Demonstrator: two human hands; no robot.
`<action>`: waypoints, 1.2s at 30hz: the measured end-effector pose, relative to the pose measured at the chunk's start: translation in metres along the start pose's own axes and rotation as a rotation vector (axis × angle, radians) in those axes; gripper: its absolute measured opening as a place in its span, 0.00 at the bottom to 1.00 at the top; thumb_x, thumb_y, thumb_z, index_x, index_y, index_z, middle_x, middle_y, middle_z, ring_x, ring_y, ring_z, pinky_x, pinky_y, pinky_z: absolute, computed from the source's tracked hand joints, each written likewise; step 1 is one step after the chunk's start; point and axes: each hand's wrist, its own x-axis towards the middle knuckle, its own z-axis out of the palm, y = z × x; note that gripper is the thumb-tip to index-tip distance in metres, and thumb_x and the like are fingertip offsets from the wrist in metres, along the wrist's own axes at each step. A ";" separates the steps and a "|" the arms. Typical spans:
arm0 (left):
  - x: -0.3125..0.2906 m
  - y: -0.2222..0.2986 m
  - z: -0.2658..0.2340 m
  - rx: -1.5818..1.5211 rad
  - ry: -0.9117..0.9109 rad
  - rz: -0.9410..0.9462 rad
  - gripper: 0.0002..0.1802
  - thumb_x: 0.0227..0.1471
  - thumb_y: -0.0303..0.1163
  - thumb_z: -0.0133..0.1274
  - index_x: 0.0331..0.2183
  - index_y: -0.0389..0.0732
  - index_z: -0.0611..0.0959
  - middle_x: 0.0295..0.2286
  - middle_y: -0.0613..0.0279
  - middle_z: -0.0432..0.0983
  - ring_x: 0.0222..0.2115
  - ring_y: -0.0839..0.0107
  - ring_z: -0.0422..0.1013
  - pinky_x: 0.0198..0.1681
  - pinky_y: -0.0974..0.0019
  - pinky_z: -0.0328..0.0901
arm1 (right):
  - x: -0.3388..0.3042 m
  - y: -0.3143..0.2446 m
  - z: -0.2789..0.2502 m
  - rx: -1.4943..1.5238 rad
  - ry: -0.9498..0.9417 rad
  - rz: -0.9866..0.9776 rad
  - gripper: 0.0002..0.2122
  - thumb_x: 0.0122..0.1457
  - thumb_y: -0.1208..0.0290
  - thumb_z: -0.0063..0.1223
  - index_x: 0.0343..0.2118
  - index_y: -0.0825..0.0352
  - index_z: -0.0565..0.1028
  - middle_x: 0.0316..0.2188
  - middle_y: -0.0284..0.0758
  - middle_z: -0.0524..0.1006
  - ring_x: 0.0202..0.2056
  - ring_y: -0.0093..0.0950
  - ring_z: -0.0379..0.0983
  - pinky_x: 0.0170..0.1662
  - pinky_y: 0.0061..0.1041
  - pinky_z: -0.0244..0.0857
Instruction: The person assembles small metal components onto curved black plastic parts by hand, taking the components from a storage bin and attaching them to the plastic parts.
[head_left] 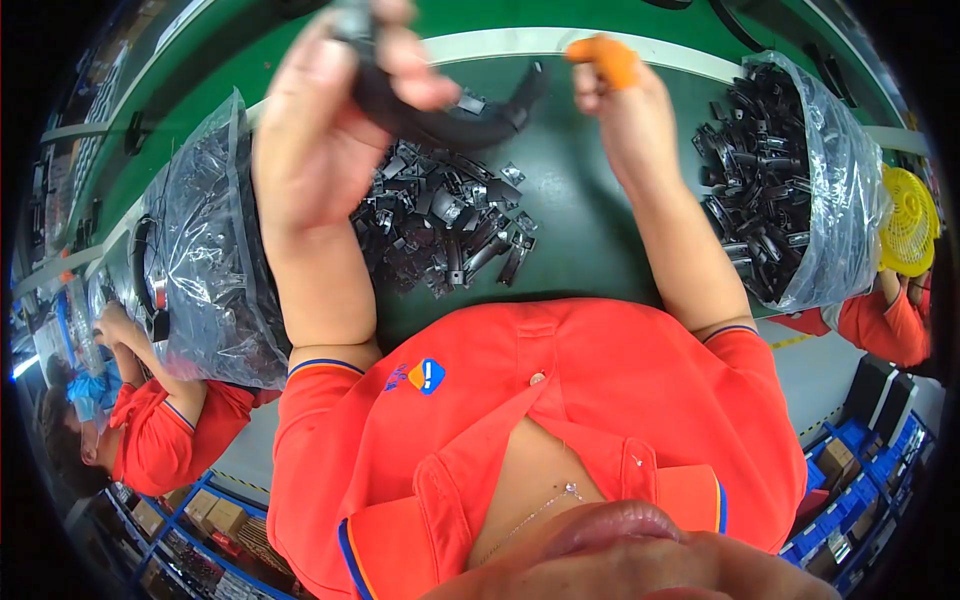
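Observation:
My left hand (330,130), blurred by motion, is raised at the upper left with its fingers wrapped round a black curved headband (440,122). One end of the band reaches right toward my right hand (628,95); its other end is partly hidden by my fingers. Orange finger covers (612,62) sit on my right hand, whose fingers are curled together apart from the band. Whatever they pinch, if anything, is too small to see. Below the band, a loose pile of small glossy black plastic parts (455,225) lies on the green work surface (575,200).
A clear plastic bag (840,190) spills many black parts at the right. Another plastic bag (205,240) stands left of my forearm. Beyond the right bag is a yellow fan (908,222). A co-worker (165,420) sits at the left; another red sleeve (885,330) shows at the right.

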 end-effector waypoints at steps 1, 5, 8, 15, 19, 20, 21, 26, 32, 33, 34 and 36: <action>-0.001 0.003 -0.005 -0.160 0.084 0.062 0.20 0.56 0.33 0.37 0.47 0.31 0.60 0.29 0.63 0.63 0.32 0.72 0.64 0.46 0.60 0.60 | 0.005 0.014 0.001 -0.199 -0.038 0.032 0.11 0.57 0.67 0.41 0.36 0.68 0.72 0.22 0.28 0.69 0.22 0.16 0.60 0.27 0.15 0.54; -0.006 0.019 -0.002 -0.407 0.058 0.108 0.19 0.56 0.30 0.36 0.48 0.32 0.57 0.33 0.63 0.61 0.35 0.73 0.62 0.50 0.59 0.57 | 0.007 0.046 0.030 -0.836 -0.255 -0.345 0.08 0.49 0.75 0.51 0.33 0.67 0.73 0.28 0.39 0.72 0.30 0.35 0.70 0.35 0.28 0.64; -0.002 0.006 -0.003 -0.290 0.045 0.077 0.21 0.57 0.31 0.35 0.49 0.30 0.57 0.33 0.63 0.62 0.36 0.72 0.62 0.49 0.59 0.58 | 0.008 0.064 0.018 -0.876 -0.319 -0.589 0.07 0.47 0.74 0.54 0.30 0.68 0.73 0.28 0.40 0.71 0.31 0.38 0.69 0.36 0.31 0.64; 0.000 -0.012 0.012 -0.087 0.201 0.004 0.21 0.57 0.34 0.35 0.48 0.29 0.62 0.34 0.58 0.66 0.35 0.71 0.65 0.48 0.60 0.61 | -0.020 0.055 -0.003 -0.897 -0.259 -0.434 0.10 0.47 0.75 0.54 0.33 0.70 0.70 0.31 0.40 0.69 0.29 0.35 0.69 0.31 0.30 0.64; 0.000 -0.021 0.016 -0.023 0.188 -0.002 0.20 0.57 0.33 0.35 0.46 0.29 0.64 0.33 0.57 0.68 0.34 0.70 0.68 0.47 0.59 0.63 | -0.023 0.055 -0.005 -0.890 -0.299 -0.528 0.11 0.47 0.75 0.55 0.34 0.70 0.69 0.31 0.39 0.69 0.28 0.35 0.69 0.31 0.29 0.63; 0.001 -0.023 0.018 -0.038 0.203 -0.005 0.20 0.56 0.33 0.36 0.46 0.29 0.64 0.33 0.56 0.69 0.34 0.69 0.69 0.47 0.58 0.63 | -0.024 0.055 -0.005 -0.918 -0.294 -0.532 0.11 0.47 0.75 0.55 0.34 0.70 0.69 0.31 0.39 0.69 0.27 0.34 0.68 0.30 0.29 0.63; 0.001 -0.024 0.020 -0.037 0.204 -0.005 0.20 0.56 0.33 0.36 0.46 0.29 0.64 0.33 0.56 0.69 0.34 0.69 0.69 0.47 0.58 0.63 | -0.024 0.054 -0.004 -0.917 -0.295 -0.533 0.11 0.47 0.75 0.55 0.34 0.70 0.69 0.31 0.39 0.69 0.27 0.34 0.68 0.30 0.29 0.63; 0.000 -0.025 0.022 0.065 0.213 0.007 0.20 0.55 0.33 0.38 0.46 0.30 0.65 0.33 0.55 0.69 0.34 0.69 0.69 0.48 0.58 0.62 | -0.026 0.051 -0.005 -0.830 -0.278 -0.462 0.11 0.46 0.76 0.56 0.34 0.69 0.70 0.34 0.38 0.69 0.30 0.33 0.68 0.33 0.28 0.63; 0.002 -0.026 0.024 0.047 0.200 0.004 0.19 0.54 0.32 0.38 0.45 0.29 0.65 0.33 0.55 0.69 0.34 0.69 0.70 0.48 0.59 0.63 | -0.029 0.048 -0.011 -0.897 -0.395 -0.491 0.10 0.48 0.76 0.54 0.35 0.68 0.71 0.35 0.36 0.70 0.30 0.27 0.68 0.34 0.22 0.63; 0.003 -0.026 0.024 0.047 0.198 0.011 0.19 0.54 0.32 0.38 0.45 0.29 0.65 0.33 0.54 0.69 0.34 0.69 0.70 0.48 0.59 0.63 | -0.032 0.044 -0.013 -0.899 -0.396 -0.492 0.10 0.48 0.76 0.54 0.35 0.68 0.71 0.35 0.36 0.70 0.30 0.27 0.68 0.34 0.22 0.63; 0.004 -0.027 0.024 0.046 0.196 0.012 0.19 0.54 0.32 0.38 0.45 0.29 0.65 0.33 0.54 0.69 0.34 0.69 0.70 0.48 0.59 0.63 | -0.037 0.039 -0.016 -0.783 -0.358 -0.281 0.10 0.49 0.76 0.53 0.35 0.68 0.71 0.34 0.36 0.70 0.30 0.26 0.68 0.35 0.22 0.63; 0.003 -0.028 0.028 0.138 0.233 -0.009 0.20 0.54 0.33 0.39 0.45 0.28 0.65 0.33 0.54 0.70 0.34 0.68 0.70 0.48 0.59 0.62 | -0.043 0.028 -0.018 -0.670 -0.313 -0.081 0.09 0.50 0.76 0.53 0.36 0.67 0.71 0.32 0.35 0.71 0.30 0.24 0.68 0.35 0.21 0.63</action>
